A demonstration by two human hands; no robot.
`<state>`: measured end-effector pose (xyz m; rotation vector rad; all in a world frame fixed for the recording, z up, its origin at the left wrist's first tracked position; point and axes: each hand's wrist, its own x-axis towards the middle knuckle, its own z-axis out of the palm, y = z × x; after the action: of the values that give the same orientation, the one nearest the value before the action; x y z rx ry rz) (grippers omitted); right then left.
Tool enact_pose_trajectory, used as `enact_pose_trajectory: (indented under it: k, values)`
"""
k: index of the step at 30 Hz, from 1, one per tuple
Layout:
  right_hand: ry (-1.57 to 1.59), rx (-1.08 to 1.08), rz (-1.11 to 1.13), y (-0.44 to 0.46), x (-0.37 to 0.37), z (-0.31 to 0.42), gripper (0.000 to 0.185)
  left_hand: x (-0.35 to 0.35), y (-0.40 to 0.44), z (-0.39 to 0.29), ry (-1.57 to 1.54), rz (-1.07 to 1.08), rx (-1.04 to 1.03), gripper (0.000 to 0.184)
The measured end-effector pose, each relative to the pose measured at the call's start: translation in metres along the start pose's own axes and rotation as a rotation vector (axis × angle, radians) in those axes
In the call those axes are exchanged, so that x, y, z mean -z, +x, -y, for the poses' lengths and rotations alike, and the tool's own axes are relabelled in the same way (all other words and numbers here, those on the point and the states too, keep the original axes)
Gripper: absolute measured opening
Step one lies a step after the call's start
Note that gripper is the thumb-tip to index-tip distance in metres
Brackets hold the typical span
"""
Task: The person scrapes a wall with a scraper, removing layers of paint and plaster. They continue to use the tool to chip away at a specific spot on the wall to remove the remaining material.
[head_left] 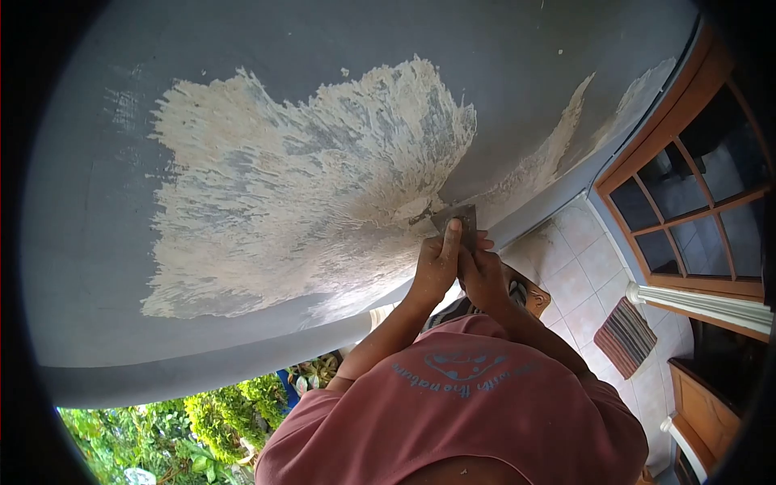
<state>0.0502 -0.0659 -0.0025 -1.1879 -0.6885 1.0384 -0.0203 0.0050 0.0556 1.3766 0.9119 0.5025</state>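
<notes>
A flat metal scraper (466, 213) meets the grey wall at the edge of a large stripped patch (307, 178). My left hand (436, 263) is closed on the scraper, its thumb pressed along the blade. My right hand (483, 279) is closed around the scraper's lower part, close against my left hand. The handle is hidden by my fingers. Rough, pale cream streaks with grey showing between them cover the patch. Just left of the blade there is a small dark gouge (422, 215).
A wooden-framed window (687, 174) is on the right. Below it lie a striped mat (625, 338) and pale floor tiles (578, 263). Green plants (218, 424) grow at the lower left. More bare streaks (558, 145) mark the wall to the right.
</notes>
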Motion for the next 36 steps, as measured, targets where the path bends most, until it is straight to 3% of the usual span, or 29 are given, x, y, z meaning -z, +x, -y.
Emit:
enact_pose_trajectory:
  k: [14, 19, 36]
  values:
    - [-0.003, 0.003, 0.03, 0.007, 0.003, 0.016, 0.024, -0.008, -0.003, -0.039, -0.065, 0.01, -0.041, 0.064]
    - [-0.041, 0.039, -0.001, 0.005, 0.001, 0.008, 0.025, -0.004, -0.005, -0.004, -0.016, -0.018, -0.004, 0.065]
    - [-0.051, 0.074, 0.03, 0.007, 0.006, -0.003, 0.026, -0.003, -0.002, -0.009, -0.012, -0.003, -0.014, 0.063]
